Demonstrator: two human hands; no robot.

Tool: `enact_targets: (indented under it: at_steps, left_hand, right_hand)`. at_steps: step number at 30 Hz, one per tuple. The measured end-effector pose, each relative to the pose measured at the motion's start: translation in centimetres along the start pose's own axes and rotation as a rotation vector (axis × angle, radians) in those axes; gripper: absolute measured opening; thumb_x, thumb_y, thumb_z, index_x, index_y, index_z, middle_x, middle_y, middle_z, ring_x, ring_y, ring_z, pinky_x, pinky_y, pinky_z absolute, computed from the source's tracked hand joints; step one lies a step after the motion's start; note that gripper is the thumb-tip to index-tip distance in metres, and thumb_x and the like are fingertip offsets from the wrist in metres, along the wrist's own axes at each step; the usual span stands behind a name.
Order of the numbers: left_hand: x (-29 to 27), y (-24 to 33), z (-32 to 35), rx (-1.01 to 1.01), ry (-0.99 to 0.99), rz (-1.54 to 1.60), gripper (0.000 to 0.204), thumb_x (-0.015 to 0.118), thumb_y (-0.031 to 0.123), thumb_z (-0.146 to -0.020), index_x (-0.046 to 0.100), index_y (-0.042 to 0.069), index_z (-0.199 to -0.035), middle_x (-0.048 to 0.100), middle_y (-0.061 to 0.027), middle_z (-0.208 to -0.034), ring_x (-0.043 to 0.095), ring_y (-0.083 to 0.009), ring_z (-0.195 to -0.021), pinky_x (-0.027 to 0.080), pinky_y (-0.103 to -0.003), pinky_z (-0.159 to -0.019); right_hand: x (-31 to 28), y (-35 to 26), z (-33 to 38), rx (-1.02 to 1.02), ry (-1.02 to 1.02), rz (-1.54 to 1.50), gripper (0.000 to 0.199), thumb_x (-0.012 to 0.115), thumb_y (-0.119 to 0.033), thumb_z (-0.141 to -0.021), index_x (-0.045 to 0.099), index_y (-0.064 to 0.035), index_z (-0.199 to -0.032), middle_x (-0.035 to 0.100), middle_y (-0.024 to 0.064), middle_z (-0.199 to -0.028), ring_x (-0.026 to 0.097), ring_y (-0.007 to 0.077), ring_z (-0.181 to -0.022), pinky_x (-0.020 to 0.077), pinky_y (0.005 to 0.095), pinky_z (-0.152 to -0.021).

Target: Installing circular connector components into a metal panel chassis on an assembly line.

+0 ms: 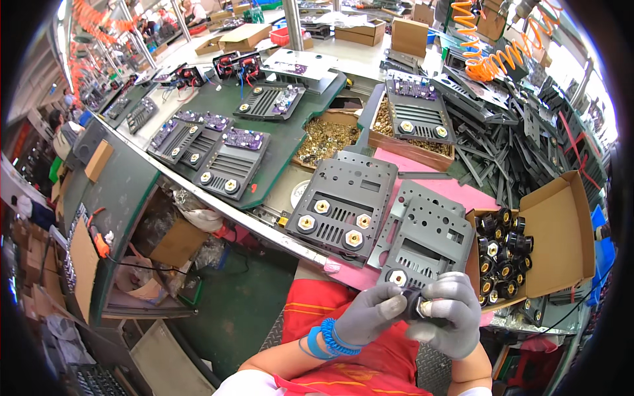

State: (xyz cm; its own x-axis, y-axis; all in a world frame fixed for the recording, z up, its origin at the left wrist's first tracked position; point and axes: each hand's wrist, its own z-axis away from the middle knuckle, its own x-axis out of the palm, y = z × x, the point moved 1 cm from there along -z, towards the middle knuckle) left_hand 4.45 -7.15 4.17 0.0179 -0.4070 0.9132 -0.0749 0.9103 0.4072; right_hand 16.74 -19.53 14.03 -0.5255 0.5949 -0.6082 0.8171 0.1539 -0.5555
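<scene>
Both of my hands wear grey gloves and meet over the near edge of the bench. My left hand [375, 314] pinches a black round terminal with a brass-coloured centre [412, 305] between thumb and fingers. My right hand [452, 315] closes on the same terminal from the other side, its fingertips at the brass part. Just beyond the hands lies a dark grey metal panel [430, 218] with one hex-nutted terminal [397, 277] seated in it. To its left is a similar panel [350, 181] carrying several such terminals. An open cardboard box [561, 241] of loose black terminals [503, 261] stands to the right.
Boxes of small brass parts [327, 142] sit beyond the panels. A heap of dark metal strips [522, 132] fills the far right, under an orange coiled hose [485, 66]. Panels with purple circuit boards [246, 138] rest on the green mat [281, 145] at left.
</scene>
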Motion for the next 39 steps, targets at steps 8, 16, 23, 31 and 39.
enact_targets:
  at_steps: [8, 16, 23, 31, 39]
  left_hand:
    - [1.8, -0.2, 0.6, -0.094, 0.098, 0.138, 0.028, 0.058, 0.028, -0.099, 0.055, 0.001, -0.108, 0.06, -0.009, -0.111, 0.06, -0.0185, -0.106, 0.051, -0.037, -0.093]
    - [-1.8, -3.0, 2.5, -0.315, 0.051, -0.052, 0.03, 0.06, 0.025, -0.098, 0.056, -0.001, -0.112, 0.064, -0.0108, -0.107, 0.062, -0.018, -0.094, 0.051, -0.035, -0.086]
    - [-3.9, -7.0, -0.1, -0.318, 0.136, 0.035, 0.036, 0.059, 0.028, -0.098, 0.054, 0.001, -0.122, 0.063, -0.011, -0.111, 0.063, -0.0187, -0.096, 0.053, -0.035, -0.084]
    - [-5.7, -9.8, -0.7, -0.343, 0.076, 0.118, 0.034, 0.059, 0.019, -0.098, 0.053, 0.004, -0.128, 0.061, -0.01, -0.123, 0.064, -0.021, -0.105, 0.054, -0.034, -0.089]
    - [-5.3, -9.0, 0.0, -0.224, 0.204, 0.198, 0.036, 0.059, 0.016, -0.097, 0.052, 0.004, -0.13, 0.061, -0.0113, -0.123, 0.062, -0.0225, -0.111, 0.05, -0.037, -0.095]
  right_hand:
    - [0.1, -0.6, 0.7, 0.03, -0.052, 0.066, 0.04, 0.083, -0.031, -0.072, 0.059, -0.0108, -0.098, 0.068, 0.0125, -0.105, 0.066, 0.0295, -0.092, 0.0492, 0.0419, -0.083]
    - [-2.3, 2.2, 2.1, 0.254, 0.052, 0.226, 0.029, 0.076, -0.009, -0.071, 0.057, -0.0094, -0.093, 0.064, 0.0143, -0.115, 0.062, 0.0375, -0.099, 0.0476, 0.0476, -0.088]
    - [-1.3, 7.7, 2.9, 0.3, -0.141, 0.317, 0.022, 0.072, -0.015, -0.079, 0.059, -0.0106, -0.097, 0.066, 0.0051, -0.119, 0.062, 0.0277, -0.095, 0.0433, 0.0378, -0.088]
    - [0.0, 6.9, 5.0, 0.326, -0.069, 0.22, 0.023, 0.074, -0.018, -0.078, 0.06, -0.0116, -0.095, 0.067, 0.0057, -0.115, 0.066, 0.0264, -0.084, 0.0493, 0.0363, -0.075]
    - [0.6, 6.6, 4.2, 0.425, 0.104, 0.026, 0.025, 0.078, -0.011, -0.073, 0.062, -0.0077, -0.092, 0.068, 0.0128, -0.108, 0.068, 0.0305, -0.089, 0.0522, 0.038, -0.075]
